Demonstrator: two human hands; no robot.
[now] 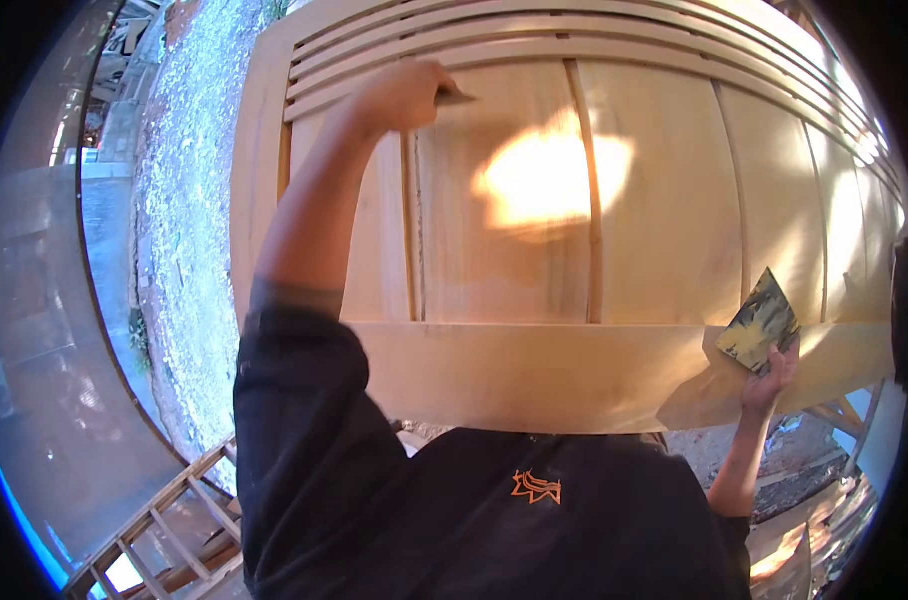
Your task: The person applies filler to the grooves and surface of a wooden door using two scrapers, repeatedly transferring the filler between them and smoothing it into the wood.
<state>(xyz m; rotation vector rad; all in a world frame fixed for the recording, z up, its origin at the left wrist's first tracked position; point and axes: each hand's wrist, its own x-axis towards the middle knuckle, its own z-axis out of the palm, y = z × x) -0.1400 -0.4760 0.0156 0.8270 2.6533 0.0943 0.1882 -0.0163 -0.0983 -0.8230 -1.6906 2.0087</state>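
My left hand is closed in a grip near the upper left of a pale wooden door panel. Out of its fingers sticks the small, thin blade of a putty knife, close to the plank surface just below the slats; the rest is hidden in my fist. At the right, my right hand grips the lower corner of a square board smeared with dark and yellowish patches. The board is tilted with one corner up, in front of the panel's lower rail.
Slats run across the panel's top, with vertical grooves between the planks below. A bright sun patch lies mid-panel. A wooden ladder-like frame stands at lower left, beside rough pale ground and a large brown sheet.
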